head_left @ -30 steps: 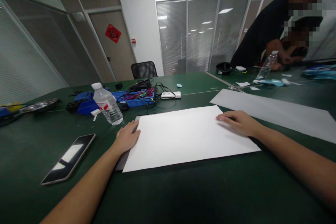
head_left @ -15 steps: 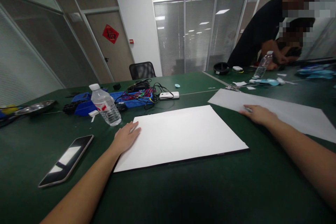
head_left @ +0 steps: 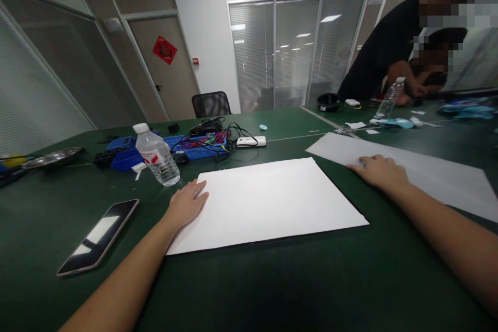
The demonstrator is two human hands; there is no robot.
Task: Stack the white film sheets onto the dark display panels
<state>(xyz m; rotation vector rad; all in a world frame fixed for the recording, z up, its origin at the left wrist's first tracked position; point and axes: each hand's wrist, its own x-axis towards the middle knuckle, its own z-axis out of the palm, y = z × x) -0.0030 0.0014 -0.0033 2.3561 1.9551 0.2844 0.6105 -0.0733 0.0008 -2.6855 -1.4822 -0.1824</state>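
1. We have the white sheet (head_left: 264, 202) in front of us on the green tabletop (head_left: 272, 285); it is the landmark for every place below.
2. Along the white sheet's near and right edges we see the thin rim of a dark board (head_left: 280, 238) under it. The sheet's edges run nearly even with that rim.
3. Between us and the white sheet's near edge, a wide band of green tabletop gives room for moving; a narrower wedge of it separates the sheet's right edge from our right forearm (head_left: 453, 241).
4. Left of the white sheet there is less room: a plastic bottle (head_left: 157, 155) stands just beyond its far-left corner, tilted in our view, and a phone (head_left: 98, 237) lies flat farther left.
5. Past the white sheet's far edge, well apart from it, sit a blue tray (head_left: 206, 152) of cables and a white device (head_left: 251, 141).
6. Our left hand (head_left: 188, 201) rests palm down across the white sheet's left edge, fingers loosely spread and gripping nothing.
7. Our right hand (head_left: 381, 171) is palm down to the right of the white sheet, fingers bent, over the near-left edge of a long pale sheet (head_left: 439, 176). We cannot tell whether the fingers grip that edge.
8. Both forearms slant inward toward the white sheet, one from either side.
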